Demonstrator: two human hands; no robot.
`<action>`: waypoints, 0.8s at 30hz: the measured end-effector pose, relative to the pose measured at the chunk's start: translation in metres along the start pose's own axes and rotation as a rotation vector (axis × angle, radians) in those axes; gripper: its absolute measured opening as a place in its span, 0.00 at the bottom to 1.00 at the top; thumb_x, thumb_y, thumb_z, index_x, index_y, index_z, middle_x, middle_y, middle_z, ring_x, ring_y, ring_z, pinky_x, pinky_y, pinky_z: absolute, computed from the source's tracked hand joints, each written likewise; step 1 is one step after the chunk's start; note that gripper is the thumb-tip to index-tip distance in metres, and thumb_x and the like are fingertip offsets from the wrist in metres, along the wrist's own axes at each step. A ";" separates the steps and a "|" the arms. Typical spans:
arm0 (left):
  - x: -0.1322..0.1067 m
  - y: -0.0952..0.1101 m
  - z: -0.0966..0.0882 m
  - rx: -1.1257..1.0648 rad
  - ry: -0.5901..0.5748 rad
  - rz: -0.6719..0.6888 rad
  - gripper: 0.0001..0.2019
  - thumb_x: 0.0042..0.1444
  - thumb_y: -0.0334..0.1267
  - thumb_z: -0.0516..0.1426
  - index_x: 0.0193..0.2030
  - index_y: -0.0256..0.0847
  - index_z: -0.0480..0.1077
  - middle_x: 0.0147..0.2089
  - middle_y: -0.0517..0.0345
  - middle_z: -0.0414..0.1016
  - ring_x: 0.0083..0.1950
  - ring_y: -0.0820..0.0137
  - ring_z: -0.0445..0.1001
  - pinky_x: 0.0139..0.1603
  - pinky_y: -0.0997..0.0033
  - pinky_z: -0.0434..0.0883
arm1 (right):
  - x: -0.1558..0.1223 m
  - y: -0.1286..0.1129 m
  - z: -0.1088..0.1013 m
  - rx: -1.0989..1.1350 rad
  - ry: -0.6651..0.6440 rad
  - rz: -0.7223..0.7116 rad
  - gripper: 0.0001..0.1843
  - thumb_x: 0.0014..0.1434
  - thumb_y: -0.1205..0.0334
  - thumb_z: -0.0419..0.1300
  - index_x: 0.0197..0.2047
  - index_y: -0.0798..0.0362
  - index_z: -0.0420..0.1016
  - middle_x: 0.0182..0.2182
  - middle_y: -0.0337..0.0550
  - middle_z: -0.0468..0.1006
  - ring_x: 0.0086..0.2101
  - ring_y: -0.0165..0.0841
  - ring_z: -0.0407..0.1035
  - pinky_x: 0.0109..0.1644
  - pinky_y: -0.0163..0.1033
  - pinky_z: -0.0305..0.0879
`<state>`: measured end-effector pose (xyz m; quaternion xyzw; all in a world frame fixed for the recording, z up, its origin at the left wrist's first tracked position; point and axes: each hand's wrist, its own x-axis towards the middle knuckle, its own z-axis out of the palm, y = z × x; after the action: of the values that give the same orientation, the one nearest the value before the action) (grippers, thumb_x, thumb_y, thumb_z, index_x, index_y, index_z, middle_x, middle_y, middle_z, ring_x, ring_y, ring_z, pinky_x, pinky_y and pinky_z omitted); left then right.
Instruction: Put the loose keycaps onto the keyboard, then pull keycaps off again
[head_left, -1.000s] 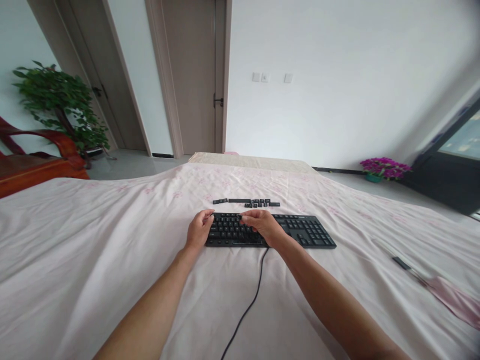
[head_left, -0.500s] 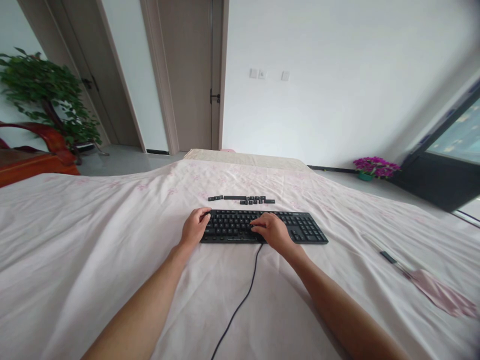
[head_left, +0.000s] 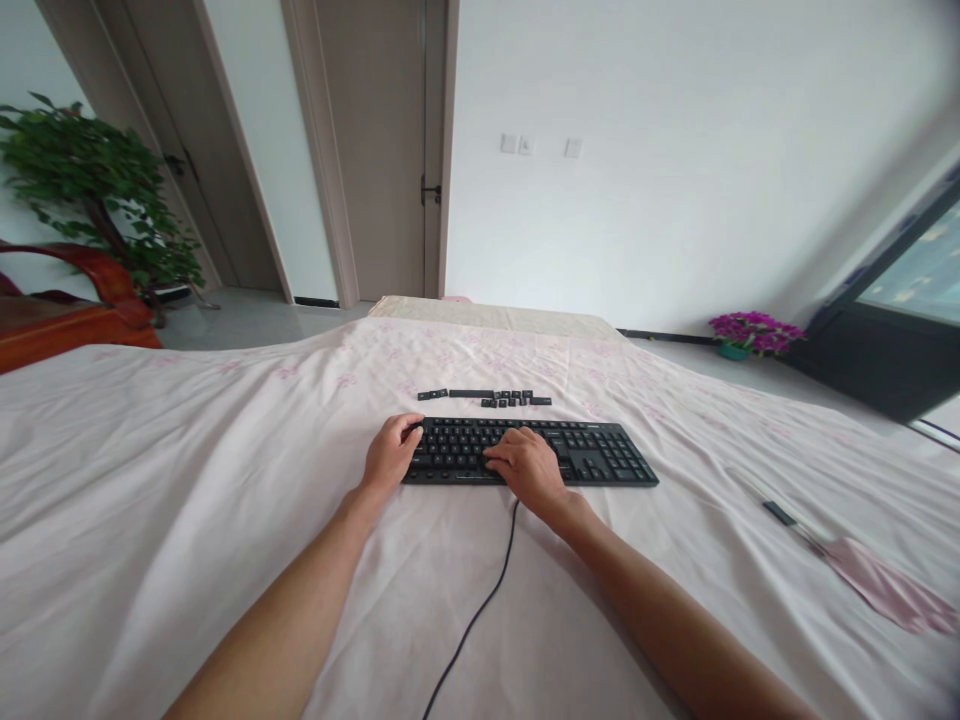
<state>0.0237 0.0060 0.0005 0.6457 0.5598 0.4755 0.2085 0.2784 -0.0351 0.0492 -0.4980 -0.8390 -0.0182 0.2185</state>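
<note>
A black keyboard (head_left: 607, 460) lies on a pale pink bed sheet (head_left: 187, 500), its black cable (head_left: 480, 610) running toward me. My left hand (head_left: 390, 455) is closed around the keyboard's left end, thumb on the top corner. My right hand (head_left: 529, 465) rests over the middle keys near the front rows, fingers curled down onto them; what is under the fingertips is hidden. A row of loose black keycaps (head_left: 487, 397) lies on the sheet just beyond the keyboard.
A small dark tool with a pink cloth (head_left: 862, 570) lies on the sheet at right. Beyond the bed stand a wooden chair (head_left: 67, 320), a leafy plant (head_left: 90, 190), doors (head_left: 375, 150) and a pot of purple flowers (head_left: 754, 332).
My right hand has slid from the keyboard's far key rows toward the near rows and slightly left. My left hand has stayed on the keyboard's left end.
</note>
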 end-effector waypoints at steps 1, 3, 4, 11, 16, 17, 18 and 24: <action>0.000 0.000 0.000 0.001 0.002 0.001 0.13 0.58 0.40 0.53 0.48 0.45 0.72 0.51 0.56 0.73 0.50 0.66 0.73 0.54 0.64 0.69 | 0.000 -0.001 0.000 -0.019 -0.003 -0.004 0.08 0.60 0.58 0.60 0.40 0.43 0.81 0.33 0.41 0.75 0.37 0.33 0.63 0.41 0.37 0.57; 0.000 0.000 0.000 0.001 0.005 0.006 0.13 0.58 0.40 0.53 0.48 0.45 0.72 0.51 0.56 0.73 0.50 0.66 0.73 0.54 0.64 0.69 | 0.001 -0.004 -0.001 -0.043 -0.014 -0.016 0.09 0.61 0.57 0.59 0.40 0.43 0.81 0.33 0.41 0.74 0.37 0.33 0.63 0.40 0.37 0.56; 0.000 -0.001 0.001 0.002 0.006 0.010 0.13 0.58 0.40 0.53 0.48 0.45 0.72 0.51 0.56 0.73 0.50 0.66 0.73 0.54 0.64 0.69 | 0.002 -0.005 -0.001 -0.049 -0.018 -0.021 0.09 0.61 0.57 0.59 0.40 0.43 0.81 0.33 0.41 0.74 0.37 0.33 0.62 0.40 0.37 0.55; 0.001 -0.003 0.001 0.016 0.006 0.025 0.13 0.58 0.39 0.52 0.48 0.45 0.72 0.51 0.56 0.73 0.50 0.66 0.73 0.54 0.65 0.69 | 0.003 -0.008 -0.003 -0.079 -0.054 -0.055 0.09 0.61 0.60 0.59 0.37 0.46 0.81 0.31 0.41 0.72 0.36 0.33 0.61 0.39 0.38 0.53; 0.001 -0.003 0.002 0.019 0.014 0.025 0.13 0.57 0.39 0.53 0.48 0.45 0.72 0.50 0.56 0.74 0.49 0.66 0.73 0.53 0.64 0.69 | 0.005 -0.010 -0.004 -0.125 -0.073 -0.084 0.09 0.61 0.61 0.58 0.31 0.49 0.80 0.31 0.42 0.72 0.36 0.34 0.60 0.38 0.39 0.51; 0.001 -0.003 0.001 0.018 0.014 0.025 0.13 0.57 0.39 0.53 0.48 0.45 0.72 0.50 0.56 0.74 0.49 0.66 0.73 0.53 0.65 0.69 | 0.005 -0.010 -0.003 -0.132 -0.073 -0.080 0.09 0.61 0.61 0.58 0.32 0.48 0.80 0.31 0.42 0.72 0.36 0.34 0.60 0.39 0.39 0.51; 0.001 -0.003 0.001 0.016 0.013 0.026 0.13 0.57 0.39 0.53 0.48 0.45 0.73 0.50 0.56 0.73 0.49 0.66 0.73 0.53 0.64 0.69 | 0.005 -0.010 -0.003 -0.136 -0.071 -0.074 0.09 0.61 0.62 0.59 0.32 0.48 0.80 0.31 0.42 0.72 0.37 0.34 0.60 0.39 0.39 0.51; 0.001 -0.003 0.002 0.021 0.013 0.029 0.13 0.57 0.39 0.53 0.48 0.45 0.72 0.50 0.56 0.73 0.50 0.67 0.72 0.54 0.65 0.69 | 0.004 -0.010 -0.003 -0.120 -0.059 -0.028 0.08 0.61 0.62 0.59 0.35 0.47 0.80 0.32 0.42 0.72 0.37 0.33 0.61 0.41 0.38 0.53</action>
<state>0.0232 0.0085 -0.0026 0.6529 0.5566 0.4768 0.1913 0.2694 -0.0373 0.0550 -0.4987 -0.8493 -0.0567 0.1633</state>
